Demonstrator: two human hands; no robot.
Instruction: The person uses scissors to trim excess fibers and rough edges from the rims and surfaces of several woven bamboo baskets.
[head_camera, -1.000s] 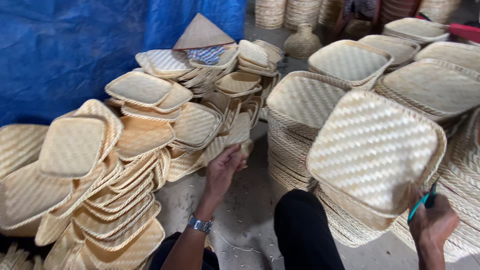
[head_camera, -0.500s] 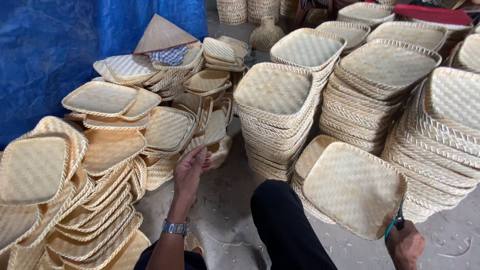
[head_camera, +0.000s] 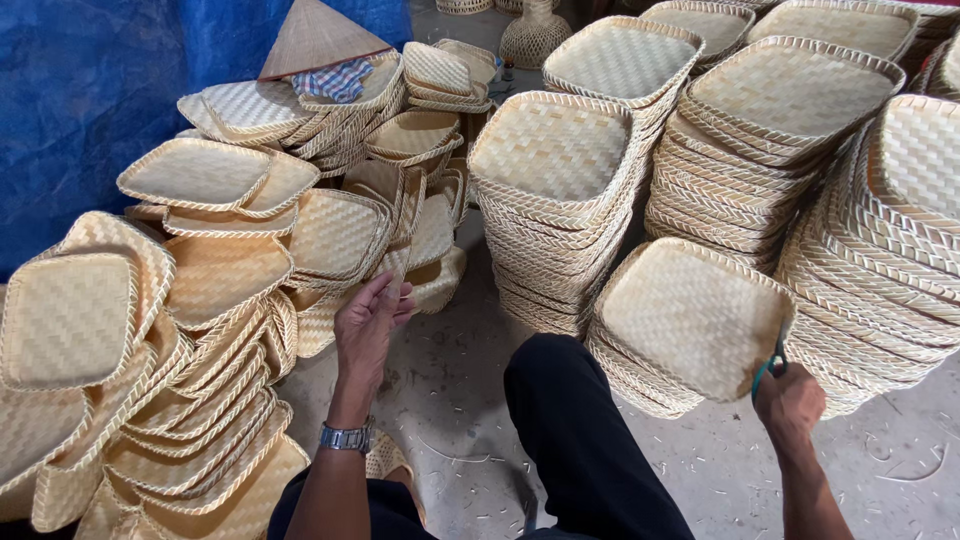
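My left hand (head_camera: 370, 325) reaches out with fingers loosely apart toward a loose heap of woven bamboo trays (head_camera: 240, 260) on my left; it holds nothing and hovers just short of them. A metal watch (head_camera: 346, 437) sits on that wrist. My right hand (head_camera: 790, 400) is closed on green-handled scissors (head_camera: 768, 372) and rests at the edge of a woven tray (head_camera: 690, 315) lying upside down on a low stack in front of my knee (head_camera: 560, 400).
Tall neat stacks of square woven trays (head_camera: 555, 200) stand ahead and to the right (head_camera: 880, 230). A conical leaf hat (head_camera: 318, 38) and checked cloth lie atop the heap. A blue tarp (head_camera: 90, 90) hangs at left. The concrete floor (head_camera: 450, 400) carries bamboo scraps.
The tray that my right hand held up has come down onto the low stack. My left hand has drawn back a little from the heap, and my view has tilted lower.
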